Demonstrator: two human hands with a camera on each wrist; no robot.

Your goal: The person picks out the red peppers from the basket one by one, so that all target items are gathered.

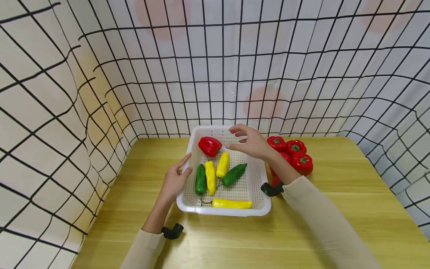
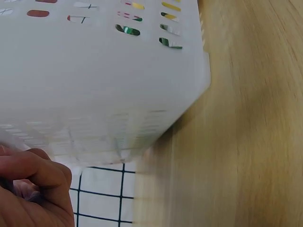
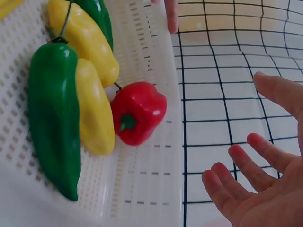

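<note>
A white plastic basket (image 1: 256,168) with perforated walls sits on the wooden table. Inside are a red bell pepper (image 1: 209,146), a green long pepper (image 1: 200,179), another green pepper (image 1: 234,175), and three yellow peppers, one lying along the near wall (image 1: 231,203). My left hand (image 1: 175,180) holds the basket's left rim between thumb and fingers; in the left wrist view its curled fingers (image 2: 40,172) are against the outer wall. Over the basket's far right part, my right hand (image 1: 251,142) is spread with nothing in it, its fingertips close to the red bell pepper (image 3: 139,113).
Several red bell peppers (image 1: 301,164) are heaped on the table right of the basket, partly hidden by my right forearm. A black wire grid (image 1: 221,80) borders the table (image 1: 349,186) at the back and both sides, with white sheeting behind it.
</note>
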